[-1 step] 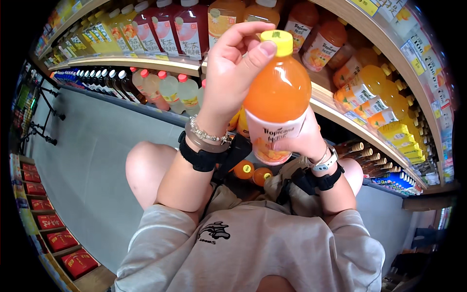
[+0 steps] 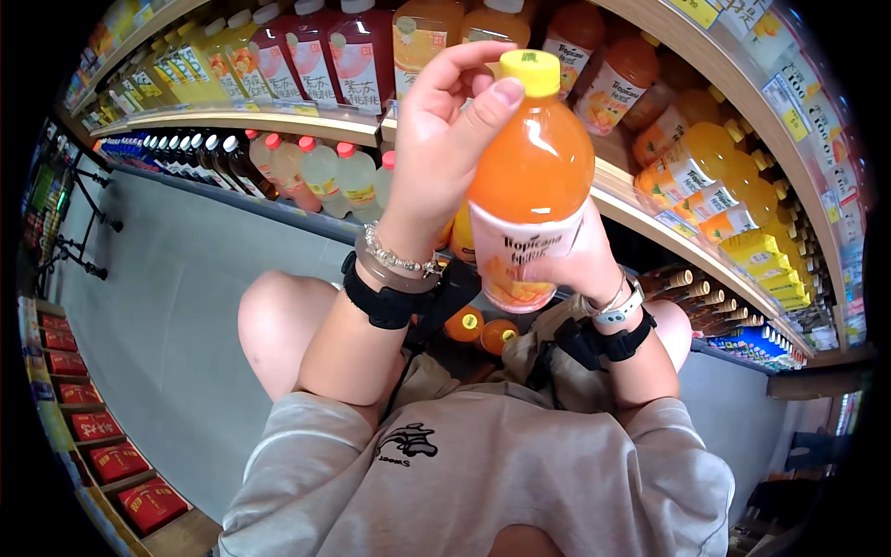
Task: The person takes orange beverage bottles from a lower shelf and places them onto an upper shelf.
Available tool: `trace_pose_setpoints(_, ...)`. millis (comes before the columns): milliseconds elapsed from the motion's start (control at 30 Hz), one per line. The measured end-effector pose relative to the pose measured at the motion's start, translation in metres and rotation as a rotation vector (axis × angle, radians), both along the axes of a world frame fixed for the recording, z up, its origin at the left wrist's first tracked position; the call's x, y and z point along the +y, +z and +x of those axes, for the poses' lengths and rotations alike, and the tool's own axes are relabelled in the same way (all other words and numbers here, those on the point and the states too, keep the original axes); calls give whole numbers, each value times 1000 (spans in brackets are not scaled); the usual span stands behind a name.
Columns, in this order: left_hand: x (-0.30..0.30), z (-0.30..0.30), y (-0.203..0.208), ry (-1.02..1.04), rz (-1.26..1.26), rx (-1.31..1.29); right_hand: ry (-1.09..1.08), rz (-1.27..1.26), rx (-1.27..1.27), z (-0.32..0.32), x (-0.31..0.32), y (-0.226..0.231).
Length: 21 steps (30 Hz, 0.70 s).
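A large bottle of orange juice (image 2: pixel 534 172) with a yellow cap (image 2: pixel 530 71) stands nearly upright in front of my chest, tilted a little. My right hand (image 2: pixel 582 266) grips its lower part from the right, with the thumb lying across the pale label. At the top left my left hand (image 2: pixel 445 130) has its thumb and forefinger bent round the left side of the cap; the bottle hides part of the contact. Two more orange bottles with yellow caps (image 2: pixel 481 330) show below it, between my knees.
An upper shelf holds red drink bottles (image 2: pixel 362 60) and several juice bottles (image 2: pixel 613 88), with more juice lying at the right (image 2: pixel 691 176). Lower shelves carry clear drinks with red caps (image 2: pixel 320 167). Red boxes (image 2: pixel 151 502) line a shelf at left, beside the grey floor (image 2: pixel 186 306).
The juice bottle has moved very slightly, its cap a touch to the right of my left thumb. Both hands keep nearly the same places.
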<state>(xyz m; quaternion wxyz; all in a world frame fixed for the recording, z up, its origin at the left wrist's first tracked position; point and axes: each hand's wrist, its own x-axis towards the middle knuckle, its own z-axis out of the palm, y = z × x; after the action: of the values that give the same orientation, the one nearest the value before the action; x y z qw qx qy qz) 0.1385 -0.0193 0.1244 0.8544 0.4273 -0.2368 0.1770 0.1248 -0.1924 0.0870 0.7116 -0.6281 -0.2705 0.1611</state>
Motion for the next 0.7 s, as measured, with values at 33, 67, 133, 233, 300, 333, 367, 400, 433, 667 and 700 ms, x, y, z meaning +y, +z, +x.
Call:
trace_pose_setpoints(33,-2,1,-3,32,55,48,-12,9,8,2,-1,2)
trace_pose_setpoints(67,-6,2,-6,-14,19,35,-27,18,21,5,-1,4)
trace_pose_setpoints(133,-16,4,-11,-87,-47,53,-73,85,17,10,-1,8)
trace_pose_setpoints(233,-22,6,-15,-36,188,43,-191,85,-130,22,-3,12)
trace_pose_setpoints(300,-29,6,-17,-77,198,12,-287,55,-266,34,-4,12)
trace_pose_setpoints(333,-32,6,-19,15,321,40,-351,12,-353,42,-5,10)
trace_pose_setpoints(367,-32,7,-20,90,432,65,-382,1,-455,50,-6,9)
trace_pose_setpoints(400,-33,9,-22,184,526,36,-397,-61,-553,58,-8,8)
trace_pose_setpoints(433,-37,17,-23,265,532,-2,-417,-136,-640,65,-11,6)
trace_pose_setpoints(667,-51,50,-50,504,570,-96,-637,-382,-987,103,-21,-3)
trace_pose_setpoints(700,-53,58,-52,464,537,-68,-633,-406,-955,107,-23,-5)
